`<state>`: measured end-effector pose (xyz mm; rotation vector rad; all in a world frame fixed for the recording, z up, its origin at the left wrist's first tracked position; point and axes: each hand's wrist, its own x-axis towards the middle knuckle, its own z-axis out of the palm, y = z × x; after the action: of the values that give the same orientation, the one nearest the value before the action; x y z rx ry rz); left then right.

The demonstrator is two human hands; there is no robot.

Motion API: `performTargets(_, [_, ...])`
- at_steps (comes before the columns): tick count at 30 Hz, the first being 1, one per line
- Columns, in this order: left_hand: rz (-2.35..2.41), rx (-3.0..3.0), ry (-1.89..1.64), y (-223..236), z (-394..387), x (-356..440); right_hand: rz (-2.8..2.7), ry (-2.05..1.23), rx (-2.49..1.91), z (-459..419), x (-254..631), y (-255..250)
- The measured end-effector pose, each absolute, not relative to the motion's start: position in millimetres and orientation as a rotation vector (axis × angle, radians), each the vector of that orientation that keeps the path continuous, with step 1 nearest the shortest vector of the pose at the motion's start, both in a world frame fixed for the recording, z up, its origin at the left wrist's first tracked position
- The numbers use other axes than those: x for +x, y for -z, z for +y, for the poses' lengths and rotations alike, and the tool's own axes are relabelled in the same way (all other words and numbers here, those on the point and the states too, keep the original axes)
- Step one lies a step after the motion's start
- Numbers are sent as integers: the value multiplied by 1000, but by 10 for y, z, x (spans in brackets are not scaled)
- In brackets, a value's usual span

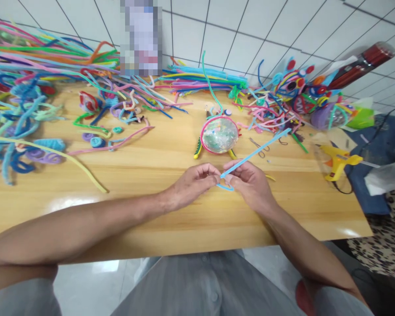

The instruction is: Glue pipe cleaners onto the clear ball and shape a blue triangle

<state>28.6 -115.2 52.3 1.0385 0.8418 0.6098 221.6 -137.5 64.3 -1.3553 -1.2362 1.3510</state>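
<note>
"Quick one, what's on my feed? Biggest first."

"I get a wooden table [145, 237], under the grip and all round it."

"Next?"

"Loose bundle of coloured pipe cleaners [57, 57], well beyond the grip and off to its left. I also see a tangle of bent blue, mint and lilac shapes [51, 145], left of the grip, well apart from it."

"Hands?"

"Both pinching. My view has the left hand [191, 183] with thumb and fingertips closed on a blue pipe cleaner [258, 150]. The right hand [253, 182] is just beside it, pinching the same piece."

"How does the piece sit?"

"Held just over the table, between the two sets of fingertips. Long straight end slants away from the grip, up to the right; a bent part curves just below the fingertips, on the near side."

"Other stuff?"

"Yellow glue gun [339, 161], well right of the grip. Clear dome [220, 135] with a pink rim, just beyond the grip. Pliers [197, 149] partly hidden by that dome; I only make out yellow-and-green handles."

"Smallest?"

"Scissors [259, 146], near, beyond the right hand, by the straight blue end. Logged."
</note>
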Motion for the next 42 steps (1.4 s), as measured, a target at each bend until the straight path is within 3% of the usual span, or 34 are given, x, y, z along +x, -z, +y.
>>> performTargets(42, [789,987,-597,-541,-1145,301,-1321,-1185,-1330,-1390,2234,-629])
